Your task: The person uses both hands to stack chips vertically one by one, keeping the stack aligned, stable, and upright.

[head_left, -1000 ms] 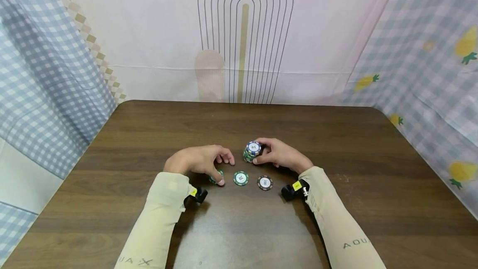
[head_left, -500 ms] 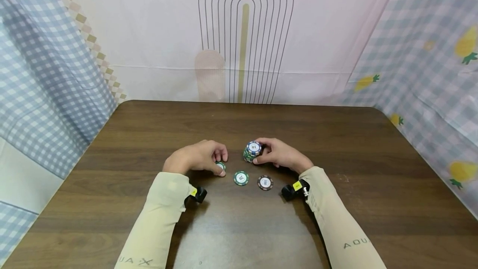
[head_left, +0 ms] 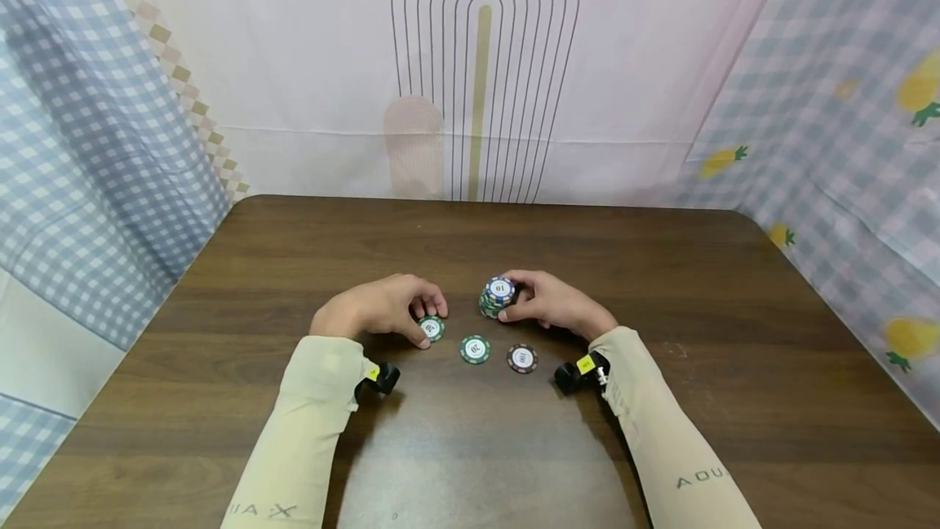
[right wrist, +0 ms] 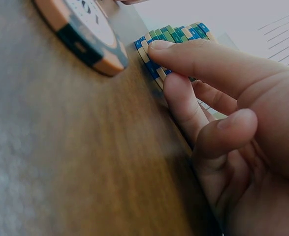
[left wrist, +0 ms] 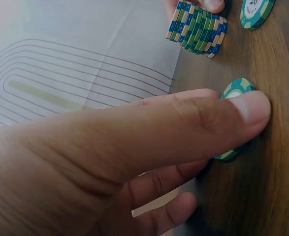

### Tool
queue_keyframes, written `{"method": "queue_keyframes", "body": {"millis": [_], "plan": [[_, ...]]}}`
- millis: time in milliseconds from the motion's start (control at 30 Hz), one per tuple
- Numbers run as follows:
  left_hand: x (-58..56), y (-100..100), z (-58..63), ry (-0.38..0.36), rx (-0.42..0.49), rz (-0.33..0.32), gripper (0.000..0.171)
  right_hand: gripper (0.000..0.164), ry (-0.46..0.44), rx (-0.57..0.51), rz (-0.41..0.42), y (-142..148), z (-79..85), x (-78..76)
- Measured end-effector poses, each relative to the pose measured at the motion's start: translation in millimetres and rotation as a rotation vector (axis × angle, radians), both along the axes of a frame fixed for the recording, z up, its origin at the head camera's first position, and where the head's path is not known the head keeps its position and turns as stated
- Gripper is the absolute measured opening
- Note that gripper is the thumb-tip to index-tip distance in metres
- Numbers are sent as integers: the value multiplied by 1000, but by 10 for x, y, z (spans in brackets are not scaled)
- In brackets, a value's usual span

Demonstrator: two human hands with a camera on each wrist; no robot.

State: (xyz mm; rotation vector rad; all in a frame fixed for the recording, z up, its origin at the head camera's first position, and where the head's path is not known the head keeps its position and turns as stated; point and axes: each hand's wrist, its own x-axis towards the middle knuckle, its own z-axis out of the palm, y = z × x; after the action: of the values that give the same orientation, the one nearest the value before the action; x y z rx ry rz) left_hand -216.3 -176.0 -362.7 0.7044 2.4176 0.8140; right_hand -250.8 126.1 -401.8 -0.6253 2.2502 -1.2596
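My left hand is over a green poker chip, with the thumb at its near edge and fingertips at its far side. In the left wrist view the thumb hides part of this chip. My right hand grips the right side of a poker chip stack between thumb and fingers. Blue chips lie at the top and bottom of the stack, green ones between. Closer to me, a green poker chip and a black-and-tan poker chip lie flat and apart.
All the chips are on a brown wooden table. A white printed cloth hangs behind its far edge. Checked cloths hang at the left and right.
The left hand's thumb and fingers have closed in around the green chip, which has shifted away from me, slightly right. The right hand and stack stay put.
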Motion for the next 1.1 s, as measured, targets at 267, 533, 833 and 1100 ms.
{"method": "queue_keyframes", "body": {"millis": [267,533,833,1100], "plan": [[-11,69,-9,76,-21,-26,36,51,-6,1,-10,9,6,2],[-16,139,-34,103,-22,-43,29,50,-8,3,-19,24,-2,0],[-40,133,-69,92,18,-38,34,50,-5,8,-11,20,-24,-11],[-34,-33,-137,58,86,-17,47,49,-9,13,-14,8,-19,-23]]}}
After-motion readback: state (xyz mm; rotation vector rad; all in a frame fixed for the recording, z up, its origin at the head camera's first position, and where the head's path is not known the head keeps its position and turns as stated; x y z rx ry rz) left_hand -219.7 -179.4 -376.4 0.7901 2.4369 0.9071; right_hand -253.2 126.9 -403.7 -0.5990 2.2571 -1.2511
